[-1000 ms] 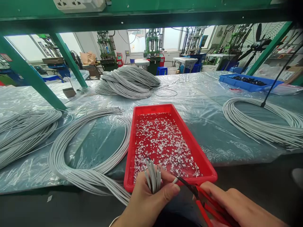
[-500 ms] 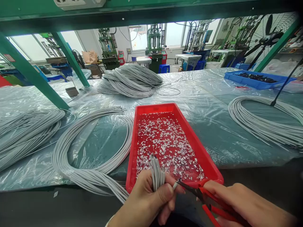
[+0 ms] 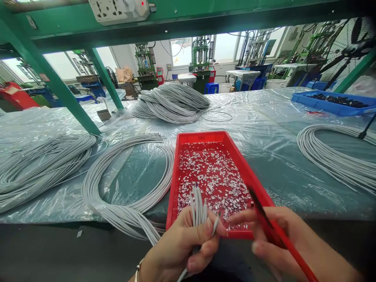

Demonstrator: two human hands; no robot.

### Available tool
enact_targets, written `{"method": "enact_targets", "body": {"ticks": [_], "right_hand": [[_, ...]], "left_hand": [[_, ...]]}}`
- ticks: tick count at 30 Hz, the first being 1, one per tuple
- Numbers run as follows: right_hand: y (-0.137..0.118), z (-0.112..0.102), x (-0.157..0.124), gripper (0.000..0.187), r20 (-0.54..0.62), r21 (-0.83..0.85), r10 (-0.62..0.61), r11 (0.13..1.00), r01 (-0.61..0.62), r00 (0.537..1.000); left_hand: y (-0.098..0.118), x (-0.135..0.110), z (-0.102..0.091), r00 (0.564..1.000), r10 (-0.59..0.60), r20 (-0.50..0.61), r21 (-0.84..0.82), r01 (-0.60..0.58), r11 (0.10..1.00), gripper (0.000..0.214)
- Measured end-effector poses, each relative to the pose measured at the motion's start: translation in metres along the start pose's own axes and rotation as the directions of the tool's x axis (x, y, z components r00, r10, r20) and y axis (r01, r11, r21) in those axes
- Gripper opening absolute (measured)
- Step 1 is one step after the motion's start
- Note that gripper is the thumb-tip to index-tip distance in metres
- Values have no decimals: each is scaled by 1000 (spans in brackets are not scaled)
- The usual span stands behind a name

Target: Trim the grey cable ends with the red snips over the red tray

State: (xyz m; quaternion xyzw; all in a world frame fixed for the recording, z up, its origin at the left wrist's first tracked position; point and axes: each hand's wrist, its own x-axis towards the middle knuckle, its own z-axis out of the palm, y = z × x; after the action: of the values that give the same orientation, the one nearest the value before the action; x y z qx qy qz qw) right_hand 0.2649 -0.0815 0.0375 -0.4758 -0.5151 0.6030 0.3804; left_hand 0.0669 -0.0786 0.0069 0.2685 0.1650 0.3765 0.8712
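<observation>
My left hand [image 3: 192, 239] is closed round a bunch of grey cables [image 3: 199, 205], their cut ends pointing up. One cable end sticks out apart between thumb and forefinger. Beside it, my right hand [image 3: 282, 235] holds red-handled scissors [image 3: 272, 227], tilted with the dark blades up and away from the cables; motion blurs them. The right forefinger reaches toward the separate cable end. Beyond both hands lies a red tray [image 3: 246, 168] scattered with small silvery scraps [image 3: 211, 172]. From the left hand the cables run back to a loose coil [image 3: 96, 188] on the table.
More grey cable coils lie at the left [image 3: 44, 168], at the back [image 3: 173, 102] and at the right [image 3: 331, 156]. A blue tray [image 3: 305, 102] of black parts sits at the far right. Green frame posts [image 3: 64, 98] and a power strip [image 3: 117, 11] border the plastic-covered table.
The scissors have swung up from the separate cable end, and the right forefinger is now extended toward it. The left hand keeps its grip. The whole view has shifted slightly.
</observation>
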Motion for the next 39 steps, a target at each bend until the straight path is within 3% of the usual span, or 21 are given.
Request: {"method": "enact_targets", "body": {"ticks": [4,7,10,12,16,20,24,30,35,39], "right_hand": [[-13,22,20,29,221,96,-18,995,-3,975],[-4,26,32,39,360,220,-93,975,12,928],[10,25,37,42,422,263,-147,964,34,895],[15,26,35,40,372,251,-135,967,41,918],[9,30,28,37,141,101,-137,987,123,980],[-1,30,23,25,96,-35,-231,971,235,968],[-9,26,19,20,31,-108,-211,971,213,977],[-14,21,16,20,53,-118,-149,981,154,987],[-4,12,22,23,15,-67,-197,978,197,980],[9,4,32,28,230,157,-213,971,180,950]], "left_hand": [[-5,3,0,1000,20,-6,76,-20,997,20],[-4,4,0,1000,-10,9,67,9,998,22],[-1,4,-1,999,-49,-4,18,49,999,23],[1,4,-2,997,-76,-8,-15,76,997,24],[2,4,-4,995,-99,8,-26,99,995,24],[1,5,-3,994,-109,11,-10,109,994,25],[-1,6,-3,996,-88,7,32,87,996,26],[-5,10,-3,999,46,11,157,-47,986,25],[-5,10,2,974,210,-91,363,-164,917,30],[-4,8,11,964,206,-166,476,-104,873,37]]}}
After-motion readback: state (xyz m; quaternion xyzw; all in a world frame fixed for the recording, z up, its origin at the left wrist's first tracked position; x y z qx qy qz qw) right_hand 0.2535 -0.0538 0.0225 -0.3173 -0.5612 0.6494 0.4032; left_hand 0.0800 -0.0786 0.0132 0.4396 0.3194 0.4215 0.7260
